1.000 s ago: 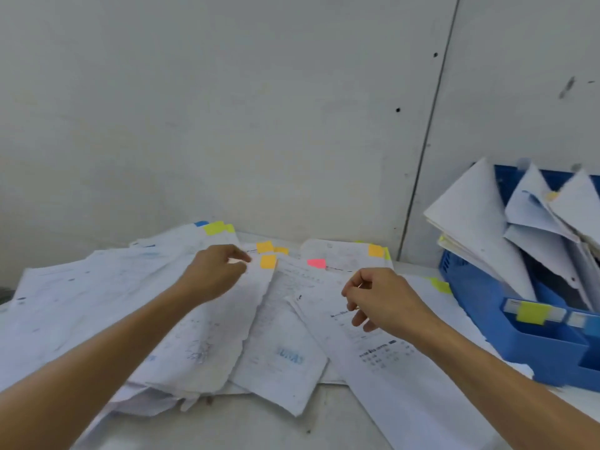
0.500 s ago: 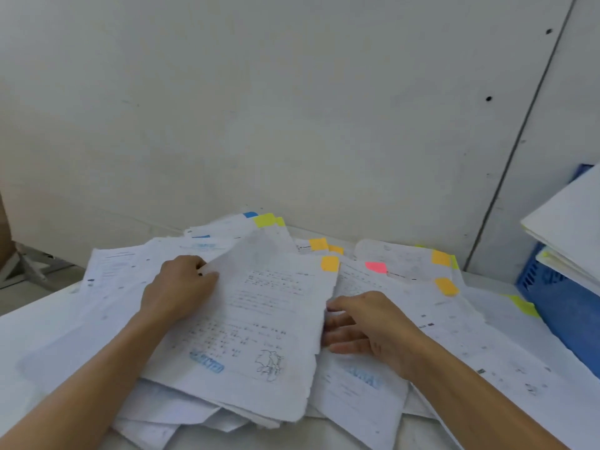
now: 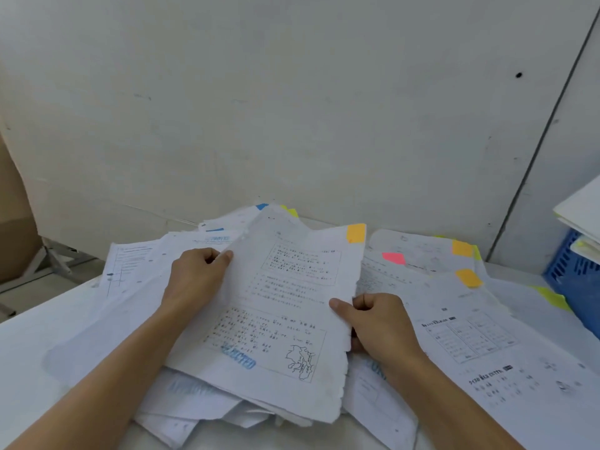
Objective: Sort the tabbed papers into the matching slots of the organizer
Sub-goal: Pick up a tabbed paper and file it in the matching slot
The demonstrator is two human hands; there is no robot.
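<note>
Lifted now: sheet point(image 3: 285, 313) with orange tab point(image 3: 356, 233) rises off pile point(image 3: 454, 332), no longer lying flat. We pinch its left edge with left hand point(image 3: 194, 277), thumb on top, right edge with right hand point(image 3: 380, 326). Organizer point(image 3: 568, 274) waits far right; we judge carrying it there comes next.

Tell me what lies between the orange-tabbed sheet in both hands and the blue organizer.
Nothing upright. The left hand and right hand grip the orange-tabbed sheet; only loose papers lie flat on the table between it and the blue organizer, whose slots are out of frame.
</note>
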